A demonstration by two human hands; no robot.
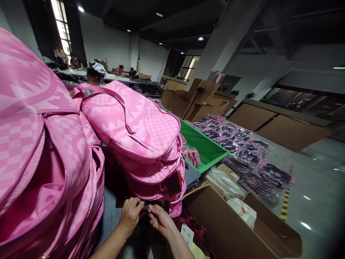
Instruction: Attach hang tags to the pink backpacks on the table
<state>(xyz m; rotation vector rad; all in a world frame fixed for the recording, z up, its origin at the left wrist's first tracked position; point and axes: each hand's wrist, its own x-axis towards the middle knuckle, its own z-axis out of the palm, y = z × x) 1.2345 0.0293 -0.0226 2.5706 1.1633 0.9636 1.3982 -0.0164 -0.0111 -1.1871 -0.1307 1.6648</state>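
Note:
My left hand (130, 216) and my right hand (161, 220) are close together at the lower middle, below the near end of a stack of pink backpacks (129, 122). Both have fingers pinched together around something small between them, too dark to name. Dark, glossy flat pieces (159, 206) lie right behind the fingers. On the stack's near side hangs a black-and-red tag (173, 184) on a thin red string. At the left, close to me, rises another pile of pink backpacks (61, 144) with checks and a toothed pattern, one gaping at its zip.
To the right stands an open cardboard box (223, 219), beside red strings and tags (192, 225). Behind it is a green bin (208, 144) holding pink tags. Plastic-wrapped packs (237, 144) cover part of the floor. Several people sit at far tables; one person (93, 77) is behind the stack.

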